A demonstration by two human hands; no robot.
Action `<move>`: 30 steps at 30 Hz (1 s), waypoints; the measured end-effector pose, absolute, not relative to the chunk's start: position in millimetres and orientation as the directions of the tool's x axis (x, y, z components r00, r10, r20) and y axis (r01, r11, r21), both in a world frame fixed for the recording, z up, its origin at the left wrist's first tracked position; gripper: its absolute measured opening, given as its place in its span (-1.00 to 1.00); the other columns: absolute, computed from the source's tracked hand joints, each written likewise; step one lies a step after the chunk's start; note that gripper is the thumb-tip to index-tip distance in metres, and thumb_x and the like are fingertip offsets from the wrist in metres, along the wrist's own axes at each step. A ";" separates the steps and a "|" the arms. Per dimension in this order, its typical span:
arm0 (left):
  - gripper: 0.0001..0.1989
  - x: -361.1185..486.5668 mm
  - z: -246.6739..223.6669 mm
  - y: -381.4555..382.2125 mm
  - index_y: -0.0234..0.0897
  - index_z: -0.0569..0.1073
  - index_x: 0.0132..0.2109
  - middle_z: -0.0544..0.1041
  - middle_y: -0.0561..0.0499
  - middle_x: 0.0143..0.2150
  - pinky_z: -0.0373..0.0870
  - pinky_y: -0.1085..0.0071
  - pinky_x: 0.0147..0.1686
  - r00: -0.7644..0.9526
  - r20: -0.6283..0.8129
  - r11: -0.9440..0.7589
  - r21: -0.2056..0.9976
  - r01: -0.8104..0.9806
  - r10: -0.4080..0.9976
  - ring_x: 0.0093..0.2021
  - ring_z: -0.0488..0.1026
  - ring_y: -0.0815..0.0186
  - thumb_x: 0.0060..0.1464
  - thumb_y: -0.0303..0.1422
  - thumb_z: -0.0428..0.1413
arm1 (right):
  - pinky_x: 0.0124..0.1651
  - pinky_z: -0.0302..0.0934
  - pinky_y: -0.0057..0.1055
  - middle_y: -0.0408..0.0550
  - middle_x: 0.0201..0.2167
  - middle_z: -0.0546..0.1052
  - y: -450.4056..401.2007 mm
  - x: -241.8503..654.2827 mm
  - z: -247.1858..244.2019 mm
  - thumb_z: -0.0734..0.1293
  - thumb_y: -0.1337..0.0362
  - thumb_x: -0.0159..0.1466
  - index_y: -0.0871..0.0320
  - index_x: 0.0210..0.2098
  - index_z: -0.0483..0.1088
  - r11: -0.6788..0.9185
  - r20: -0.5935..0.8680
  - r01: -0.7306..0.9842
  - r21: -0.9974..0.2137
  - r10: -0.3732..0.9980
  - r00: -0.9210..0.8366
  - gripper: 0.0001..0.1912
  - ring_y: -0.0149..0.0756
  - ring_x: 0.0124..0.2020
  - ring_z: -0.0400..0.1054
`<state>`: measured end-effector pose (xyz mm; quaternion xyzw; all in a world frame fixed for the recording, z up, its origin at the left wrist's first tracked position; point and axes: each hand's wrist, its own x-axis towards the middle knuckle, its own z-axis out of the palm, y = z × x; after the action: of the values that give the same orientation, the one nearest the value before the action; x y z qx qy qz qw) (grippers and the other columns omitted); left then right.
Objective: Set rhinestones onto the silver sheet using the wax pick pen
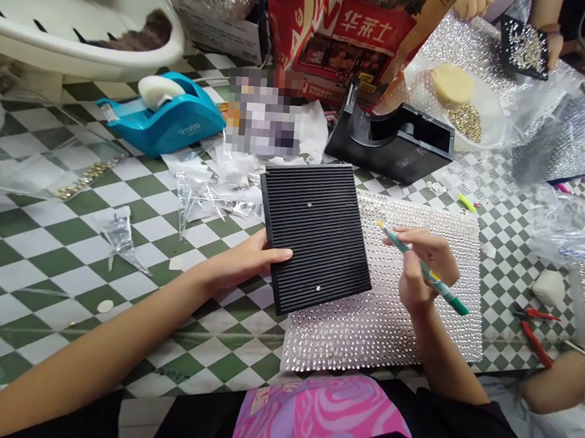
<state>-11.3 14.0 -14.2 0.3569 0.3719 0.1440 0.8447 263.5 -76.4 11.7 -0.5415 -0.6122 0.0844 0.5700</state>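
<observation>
My left hand (247,262) grips the near left edge of a black ribbed plate (316,237), which is tilted up over the table. My right hand (424,268) pinches a green pen-like tool with a yellow tip (447,294) above the plate's right side. Under both hands lies a sheet of clear rhinestones (379,338), partly covered by the black plate. The plate's underside is hidden.
A co-worker's hand (552,47) holds a black tray of gold studs (525,48) at the far right. Nearby are a blue tape dispenser (167,113), a black tape dispenser (398,141), red-handled pliers (532,329), and loose plastic pieces (208,196) on a green-checked tablecloth (59,256).
</observation>
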 end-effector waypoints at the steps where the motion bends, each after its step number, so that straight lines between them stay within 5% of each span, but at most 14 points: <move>1: -0.24 -11.6 -14.3 14.1 -0.21 0.48 0.27 0.60 -0.26 0.27 0.62 0.15 0.13 0.677 -0.529 0.701 0.713 0.028 0.511 0.24 0.57 -0.15 -0.08 -0.19 0.48 | -0.16 0.54 0.04 -0.08 -0.36 0.58 -75.2 272.0 10.9 0.31 0.28 0.37 -0.03 -0.11 0.51 0.382 0.603 0.577 -0.722 0.756 0.254 -0.84 -0.07 -0.26 0.58; 9: -0.28 -13.4 -21.1 14.0 -0.23 0.51 0.22 0.61 -0.25 0.26 0.62 0.14 0.14 0.689 -0.513 0.689 0.724 0.026 0.513 0.24 0.58 -0.15 -0.06 -0.11 0.48 | -0.24 0.45 -0.15 -0.10 -0.34 0.61 -65.3 323.1 -7.8 0.31 0.28 0.34 0.07 -0.19 0.50 0.188 0.492 0.727 -0.661 0.839 0.231 -0.89 -0.17 -0.31 0.59; 19: -0.42 -15.4 -22.2 12.8 -0.22 0.56 0.10 0.62 -0.18 0.26 0.51 0.12 0.28 0.669 -0.525 0.677 0.735 0.044 0.526 0.29 0.53 -0.13 -0.07 -0.23 0.49 | -0.27 0.36 -0.24 -0.13 -0.39 0.62 -62.3 321.9 -10.7 0.33 0.34 0.28 0.07 -0.24 0.53 0.181 0.492 0.768 -0.614 0.849 0.192 -0.88 -0.21 -0.36 0.52; 30: -0.36 -15.3 -22.4 15.0 -0.25 0.53 0.10 0.65 -0.18 0.20 0.62 0.28 0.10 0.673 -0.541 0.708 0.705 0.035 0.505 0.20 0.60 -0.04 -0.10 -0.16 0.52 | -0.23 0.36 -0.22 -0.11 -0.37 0.61 -61.4 320.1 -10.7 0.33 0.33 0.28 0.08 -0.25 0.53 0.138 0.435 0.767 -0.627 0.879 0.197 -0.88 -0.22 -0.33 0.51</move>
<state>-15.3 15.0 -22.4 0.3554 0.3798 0.1395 0.8426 320.1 -61.4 -10.7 -0.6531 -0.6299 0.0675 0.4149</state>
